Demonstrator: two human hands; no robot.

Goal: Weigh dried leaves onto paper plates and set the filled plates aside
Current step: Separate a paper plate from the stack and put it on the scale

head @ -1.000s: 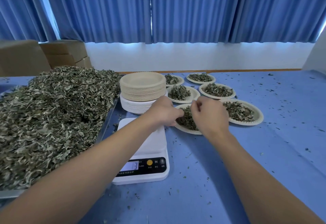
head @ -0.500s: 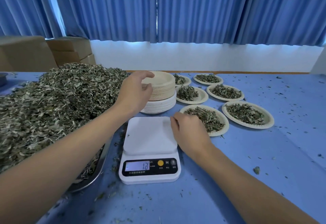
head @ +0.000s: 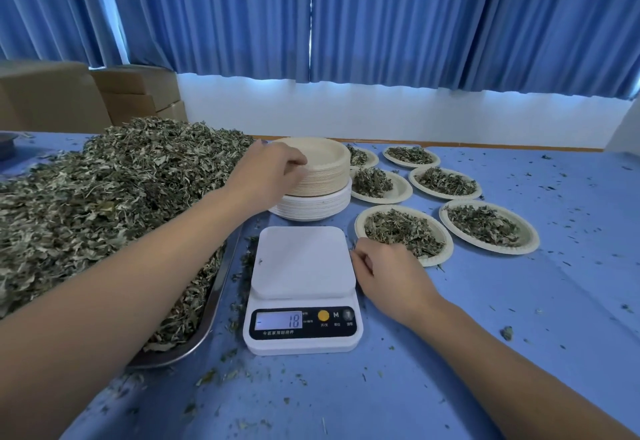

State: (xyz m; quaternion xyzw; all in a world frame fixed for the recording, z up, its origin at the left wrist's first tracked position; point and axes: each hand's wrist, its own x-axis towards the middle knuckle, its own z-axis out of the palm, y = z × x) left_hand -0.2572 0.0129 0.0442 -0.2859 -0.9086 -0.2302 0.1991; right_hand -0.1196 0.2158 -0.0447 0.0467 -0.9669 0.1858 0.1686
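A white digital scale (head: 301, 263) stands at the centre with a bare platform, and its display shows 18. Behind it is a stack of paper plates (head: 323, 171), tan ones on top of white ones. My left hand (head: 268, 171) reaches over the stack's left side, fingers curled round the rim of the top plate. My right hand (head: 391, 276) rests on the blue table beside the scale's right edge, loosely curled and holding nothing. A large heap of dried leaves (head: 104, 197) fills a metal tray (head: 204, 332) on the left. Several filled plates (head: 403, 231) lie to the right.
Cardboard boxes (head: 52, 100) stand at the back left behind the leaves. Blue curtains hang over a white wall at the far edge. Leaf crumbs are scattered over the blue table (head: 519, 318), most thickly near the tray and the scale.
Both hands let go of the nearest filled plate, which now lies right of the scale. My left hand moved to the plate stack and curled onto its top rim. My right hand settled beside the scale.
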